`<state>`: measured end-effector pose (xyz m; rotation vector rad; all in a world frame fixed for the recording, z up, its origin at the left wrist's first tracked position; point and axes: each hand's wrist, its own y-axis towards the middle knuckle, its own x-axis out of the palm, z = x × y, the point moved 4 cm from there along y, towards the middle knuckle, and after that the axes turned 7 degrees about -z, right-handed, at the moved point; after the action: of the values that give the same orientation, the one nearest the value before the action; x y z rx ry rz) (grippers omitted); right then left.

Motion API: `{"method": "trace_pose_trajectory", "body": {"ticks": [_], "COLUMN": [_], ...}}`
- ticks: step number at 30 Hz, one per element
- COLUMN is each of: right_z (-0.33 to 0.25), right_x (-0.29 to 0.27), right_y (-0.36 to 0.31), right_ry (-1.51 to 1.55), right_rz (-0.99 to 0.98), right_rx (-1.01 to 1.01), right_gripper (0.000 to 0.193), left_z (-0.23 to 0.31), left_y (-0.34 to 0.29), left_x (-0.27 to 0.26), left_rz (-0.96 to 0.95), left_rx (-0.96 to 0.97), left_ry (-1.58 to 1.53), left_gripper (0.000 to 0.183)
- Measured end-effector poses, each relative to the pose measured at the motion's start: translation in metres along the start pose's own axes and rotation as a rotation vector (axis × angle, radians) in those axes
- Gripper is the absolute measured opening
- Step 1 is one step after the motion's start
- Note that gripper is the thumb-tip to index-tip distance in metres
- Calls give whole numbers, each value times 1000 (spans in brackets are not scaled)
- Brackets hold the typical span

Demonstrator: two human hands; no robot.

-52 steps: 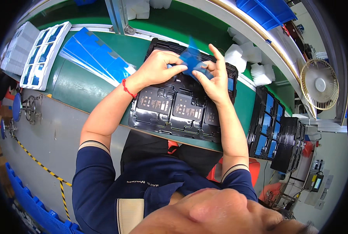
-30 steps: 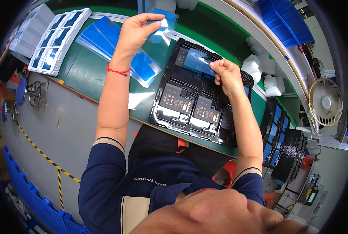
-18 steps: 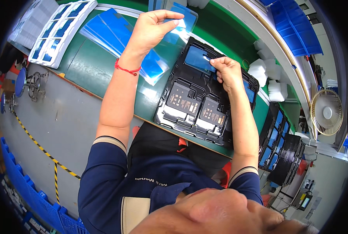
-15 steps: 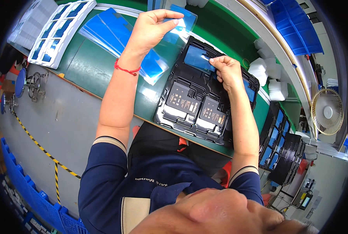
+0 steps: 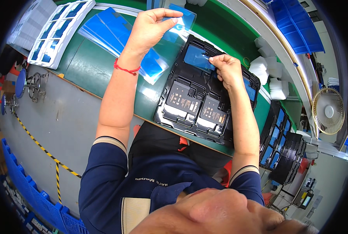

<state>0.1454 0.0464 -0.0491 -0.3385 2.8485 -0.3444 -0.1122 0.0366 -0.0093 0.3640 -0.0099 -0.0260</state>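
Observation:
A black moulded tray (image 5: 176, 124) lies on the green bench in front of me. In its near pockets sit two flat dark battery packs (image 5: 181, 98) with light print. A blue film-covered piece (image 5: 197, 57) fills a far pocket. My right hand (image 5: 228, 71) is closed at this piece's right end, thumb and forefinger pinching the edge of its film. My left hand (image 5: 150, 30), red cord at the wrist, is raised beyond the tray's left side. Its thumb and forefinger pinch a clear sheet (image 5: 189, 19) with blue film on it. Another blue piece (image 5: 249, 89) shows beyond my right forearm.
Blue film sheets (image 5: 115, 29) lie fanned out left of the tray. White trays (image 5: 51, 50) with dark-blue pieces stand at the far left. More black trays (image 5: 289, 156) are stacked at the right, near a fan (image 5: 328, 111). White foam pieces (image 5: 258, 70) lie behind the tray.
Both hands stay almost in place, still pinching. The bright glare on the blue piece in the tray has faded, and its film looks slightly shifted near my right fingertips.

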Motion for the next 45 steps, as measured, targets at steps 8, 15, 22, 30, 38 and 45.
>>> {"method": "trace_pose_trajectory", "body": {"ticks": [8, 15, 22, 30, 38, 45], "right_z": [-1, -6, -14, -35, -33, -42], "right_x": [2, 6, 17, -6, -2, -10], "right_y": [0, -3, -9, -27, -38, -47], "right_ry": [-167, -452, -737, -645, -41, -290], "right_rz": [57, 165, 147, 320, 29, 56], "right_rx": [-33, -146, -214, -496, -519, -764], "right_gripper": [10, 10, 20, 32, 48, 16], "left_z": [-1, -4, -4, -2, 0, -17], "left_y": [-1, 0, -1, -2, -22, -21], "left_x": [0, 0, 1, 27, 87, 96], "left_rz": [4, 1, -18, -132, -466, -475], "left_rx": [-23, -39, -76, 5, -32, -73], "left_ry": [35, 41, 16, -74, -231, -215], "left_gripper": [21, 21, 21, 28, 60, 35]}}
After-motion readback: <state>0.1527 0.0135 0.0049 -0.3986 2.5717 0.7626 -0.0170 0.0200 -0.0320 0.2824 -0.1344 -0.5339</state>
